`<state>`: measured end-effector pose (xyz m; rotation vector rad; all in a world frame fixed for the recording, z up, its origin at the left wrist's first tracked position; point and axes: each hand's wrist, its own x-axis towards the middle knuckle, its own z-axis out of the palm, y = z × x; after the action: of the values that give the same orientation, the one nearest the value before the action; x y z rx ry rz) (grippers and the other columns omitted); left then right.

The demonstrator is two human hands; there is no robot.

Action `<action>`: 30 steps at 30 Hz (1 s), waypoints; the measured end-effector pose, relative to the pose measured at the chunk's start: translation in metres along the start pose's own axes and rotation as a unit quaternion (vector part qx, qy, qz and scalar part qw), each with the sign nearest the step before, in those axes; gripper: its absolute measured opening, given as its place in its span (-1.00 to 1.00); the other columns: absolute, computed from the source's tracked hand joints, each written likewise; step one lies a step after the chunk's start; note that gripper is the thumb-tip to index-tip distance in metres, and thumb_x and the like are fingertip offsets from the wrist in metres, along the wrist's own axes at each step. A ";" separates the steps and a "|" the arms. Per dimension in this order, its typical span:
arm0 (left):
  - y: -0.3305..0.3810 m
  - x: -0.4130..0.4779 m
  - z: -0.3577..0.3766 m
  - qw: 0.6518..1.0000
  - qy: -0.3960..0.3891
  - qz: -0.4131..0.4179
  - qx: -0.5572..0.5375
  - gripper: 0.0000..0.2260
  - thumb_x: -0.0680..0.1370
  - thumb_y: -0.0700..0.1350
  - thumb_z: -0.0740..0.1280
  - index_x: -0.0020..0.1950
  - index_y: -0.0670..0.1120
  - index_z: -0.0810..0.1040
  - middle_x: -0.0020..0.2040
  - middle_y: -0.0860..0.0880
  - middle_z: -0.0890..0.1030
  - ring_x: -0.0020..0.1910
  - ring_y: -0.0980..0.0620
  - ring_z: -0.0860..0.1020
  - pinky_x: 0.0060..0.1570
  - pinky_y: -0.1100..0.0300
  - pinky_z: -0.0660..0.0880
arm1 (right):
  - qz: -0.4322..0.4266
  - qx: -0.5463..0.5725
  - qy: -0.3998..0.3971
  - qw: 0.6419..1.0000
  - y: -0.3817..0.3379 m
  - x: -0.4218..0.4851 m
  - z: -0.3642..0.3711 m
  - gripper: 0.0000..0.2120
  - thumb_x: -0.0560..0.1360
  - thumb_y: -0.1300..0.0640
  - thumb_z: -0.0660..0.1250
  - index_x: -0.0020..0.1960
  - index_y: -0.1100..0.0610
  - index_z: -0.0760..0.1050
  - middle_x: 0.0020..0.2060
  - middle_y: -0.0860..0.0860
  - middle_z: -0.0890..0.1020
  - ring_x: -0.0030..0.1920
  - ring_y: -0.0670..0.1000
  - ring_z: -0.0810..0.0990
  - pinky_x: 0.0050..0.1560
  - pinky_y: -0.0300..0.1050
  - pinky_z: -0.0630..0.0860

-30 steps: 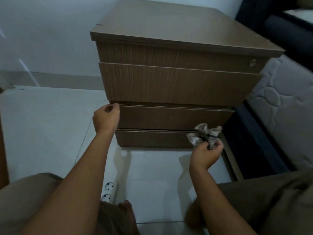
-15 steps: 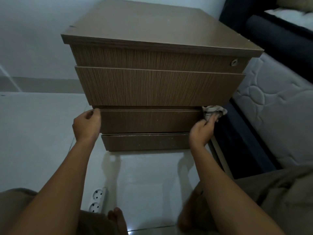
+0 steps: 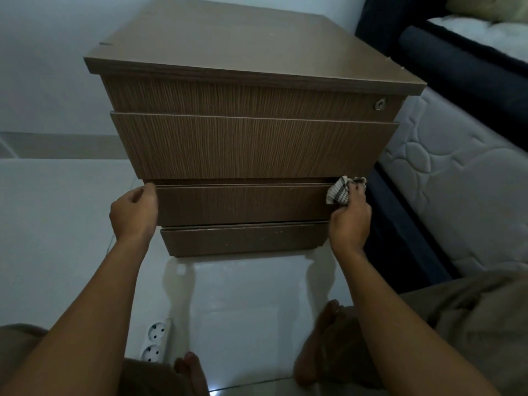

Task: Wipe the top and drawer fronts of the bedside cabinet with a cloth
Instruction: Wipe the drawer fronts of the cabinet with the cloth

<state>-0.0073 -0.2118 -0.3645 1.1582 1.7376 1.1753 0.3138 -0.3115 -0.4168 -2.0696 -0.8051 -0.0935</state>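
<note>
A brown wood-grain bedside cabinet (image 3: 248,144) stands in front of me with a flat top and several drawer fronts; the top front has a small round lock at its right. My left hand (image 3: 134,212) grips the left edge of the third drawer front (image 3: 243,204). My right hand (image 3: 350,221) holds a bunched checked cloth (image 3: 340,191) against the right end of that same drawer front, just under the big second drawer. The lowest drawer front (image 3: 243,238) sits below both hands.
A quilted white mattress (image 3: 457,190) on a dark bed frame (image 3: 400,238) lies close on the right. A white power strip (image 3: 155,340) lies on the glossy white floor by my left knee. My bare feet rest on the floor below the cabinet. A white wall stands behind.
My right hand with the cloth rose from the lowest drawer's right end to the third drawer's right end. The left hand stayed on that drawer's left edge; the view shifted slightly.
</note>
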 end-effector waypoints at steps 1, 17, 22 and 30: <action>0.001 0.000 0.000 1.000 0.001 0.001 -0.001 -0.78 0.60 0.02 0.19 -0.17 -0.03 0.52 -0.28 0.03 0.49 -0.19 -0.02 0.48 -0.09 0.13 0.38 | 0.007 0.010 -0.001 1.000 -0.001 0.000 0.001 -0.46 0.53 0.38 0.10 0.45 0.02 0.31 0.42 0.02 0.36 0.27 0.04 0.40 0.18 -0.16 0.33; -0.001 0.002 0.002 1.000 0.007 0.003 0.006 -0.73 0.59 0.03 0.18 -0.12 -0.12 0.54 -0.23 -0.10 0.49 -0.39 0.06 0.36 -0.37 0.26 0.26 | -0.156 0.085 0.002 0.984 -0.029 -0.038 0.007 -0.48 0.48 0.44 0.17 0.39 0.12 0.40 0.34 0.04 0.46 0.34 -0.03 0.40 0.33 -0.14 0.35; -0.001 0.002 0.003 1.000 0.014 0.003 0.003 -0.74 0.59 0.03 0.19 -0.09 -0.11 0.56 -0.18 -0.10 0.52 -0.35 0.05 0.38 -0.33 0.25 0.28 | -0.057 -0.009 0.022 0.998 -0.019 -0.006 -0.002 -0.47 0.49 0.42 0.16 0.43 0.12 0.36 0.44 0.02 0.36 0.44 0.01 0.26 0.40 0.04 0.30; 0.000 0.001 -0.001 1.000 -0.003 -0.002 -0.009 -0.73 0.58 0.04 0.20 -0.10 -0.10 0.58 -0.24 -0.07 0.51 -0.30 0.02 0.42 -0.31 0.22 0.31 | -0.225 0.054 -0.117 0.966 -0.013 -0.053 0.021 -0.38 0.42 0.50 0.16 0.42 0.13 0.36 0.40 0.02 0.41 0.44 -0.02 0.29 0.45 -0.15 0.19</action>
<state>-0.0080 -0.2115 -0.3647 1.1459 1.7211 1.1825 0.2599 -0.3173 -0.4389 -1.7831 -1.3874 -0.0529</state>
